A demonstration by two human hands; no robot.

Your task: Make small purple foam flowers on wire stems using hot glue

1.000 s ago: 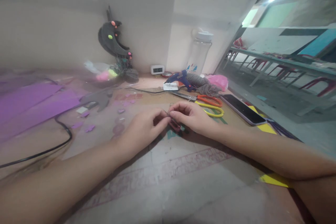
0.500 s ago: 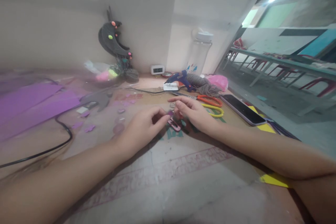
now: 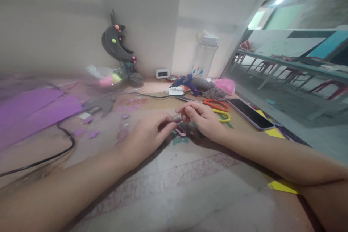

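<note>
Between the thumb and fingers of my left hand point(image 3: 152, 128) is a small pinkish-purple snap hair clip point(image 3: 180, 131), pointing down to the right just above the table. My fingertips cover its upper end, where a bit of dark purple shows. Close by on the right, my right hand point(image 3: 203, 119) is closed in a pinch, its fingertips a short way from the clip. A thin pale line, perhaps thread, seems to run between the two hands. What the right fingers pinch is too small to make out.
Purple sheets point(image 3: 40, 112) and small purple cutouts point(image 3: 93, 135) lie left, near a black cable point(image 3: 71, 139). Behind my hands are a blue glue gun point(image 3: 187, 82), grey yarn point(image 3: 206, 87), orange-handled scissors point(image 3: 216, 104), yellow handles point(image 3: 225, 115), and a water bottle point(image 3: 204, 58). A phone point(image 3: 251, 114) lies right.
My right fingers have curled inward and drawn slightly away from the clip. My left hand keeps its hold, with the clip turned a little. The view has shifted slightly.
</note>
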